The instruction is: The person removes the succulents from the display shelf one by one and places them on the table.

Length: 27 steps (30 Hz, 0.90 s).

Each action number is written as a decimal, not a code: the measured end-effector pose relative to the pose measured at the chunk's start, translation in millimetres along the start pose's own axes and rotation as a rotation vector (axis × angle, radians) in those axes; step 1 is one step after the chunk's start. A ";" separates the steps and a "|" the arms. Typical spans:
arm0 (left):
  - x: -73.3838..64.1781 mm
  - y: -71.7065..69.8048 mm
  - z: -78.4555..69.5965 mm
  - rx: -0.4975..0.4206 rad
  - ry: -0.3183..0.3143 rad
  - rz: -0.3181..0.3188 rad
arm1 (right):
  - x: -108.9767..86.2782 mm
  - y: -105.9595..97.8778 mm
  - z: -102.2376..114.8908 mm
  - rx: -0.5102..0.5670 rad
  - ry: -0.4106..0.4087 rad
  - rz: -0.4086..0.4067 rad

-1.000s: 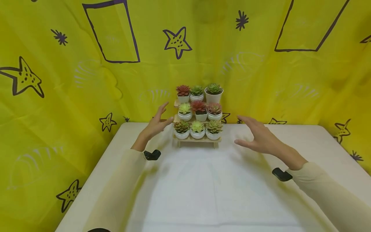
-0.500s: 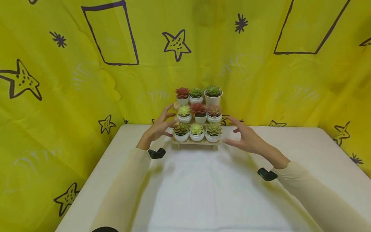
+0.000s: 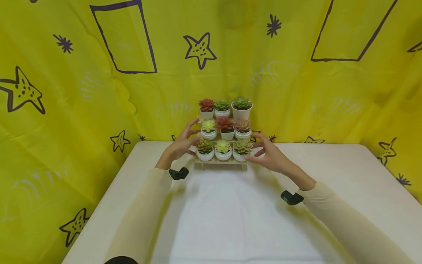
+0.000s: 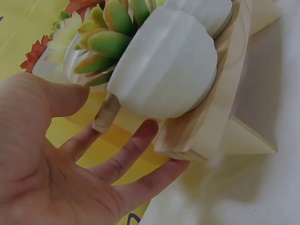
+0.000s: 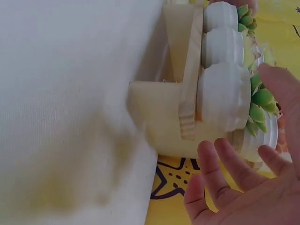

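A three-tier wooden stand (image 3: 220, 162) holds several small potted succulents, green, yellow-green and red, in white pots. My left hand (image 3: 179, 147) is at its left side with fingers spread. In the left wrist view, the fingertips (image 4: 149, 127) meet or nearly meet the shelf ends, and the thumb is beside a green succulent (image 4: 110, 42). On the stand's right side is my right hand (image 3: 273, 158), fingers loosely bent. The right wrist view shows its fingertips (image 5: 206, 147) close to the shelf end and the front right pot (image 5: 225, 96); contact is unclear.
The stand is on a white-covered table (image 3: 214, 220), near its back edge. A yellow curtain (image 3: 280, 95) with dark star drawings hangs behind the table and along both sides.
Both hands have moved inward to the stand's sides, the left from the left and the right from the right. During the last half second mainly the right hand moved. The stand stays put.
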State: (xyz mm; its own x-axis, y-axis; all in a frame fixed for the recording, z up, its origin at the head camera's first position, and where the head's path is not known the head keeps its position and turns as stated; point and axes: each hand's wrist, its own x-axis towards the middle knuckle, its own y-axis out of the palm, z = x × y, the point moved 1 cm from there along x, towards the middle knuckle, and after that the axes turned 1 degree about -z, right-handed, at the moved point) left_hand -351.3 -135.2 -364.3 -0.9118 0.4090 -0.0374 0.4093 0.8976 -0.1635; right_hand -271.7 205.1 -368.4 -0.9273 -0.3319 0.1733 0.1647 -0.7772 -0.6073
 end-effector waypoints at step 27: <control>1.2 -2.9 17.8 0.079 0.069 -0.031 | 6.9 20.8 0.4 0.017 0.109 -0.016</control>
State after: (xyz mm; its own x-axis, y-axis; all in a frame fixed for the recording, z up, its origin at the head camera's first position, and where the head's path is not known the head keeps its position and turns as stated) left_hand -354.2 -140.2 -381.5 -0.9183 0.3941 0.0368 0.3746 0.8954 -0.2409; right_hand -274.6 186.4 -379.6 -0.9607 -0.2600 0.0972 0.1543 -0.7914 -0.5915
